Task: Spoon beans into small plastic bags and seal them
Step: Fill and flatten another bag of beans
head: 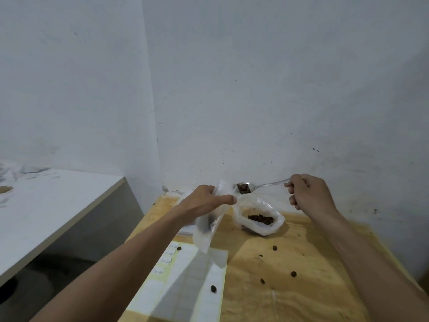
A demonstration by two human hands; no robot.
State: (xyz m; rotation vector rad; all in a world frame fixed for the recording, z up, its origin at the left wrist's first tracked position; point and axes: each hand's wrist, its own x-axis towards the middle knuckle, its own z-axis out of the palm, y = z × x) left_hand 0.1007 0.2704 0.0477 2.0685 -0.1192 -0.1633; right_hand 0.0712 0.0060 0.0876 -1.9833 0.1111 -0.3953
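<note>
My left hand grips a small clear plastic bag near its open top, holding it up above the wooden table. My right hand holds a metal spoon by its handle. The spoon's bowl is loaded with dark brown beans and sits right at the mouth of the small bag. Below it, a larger clear bag lies open on the table with a pile of beans inside.
Several loose beans are scattered on the table. A sheet of labels lies at the table's left front. A white wall stands just behind the table. A white counter is to the left, across a gap.
</note>
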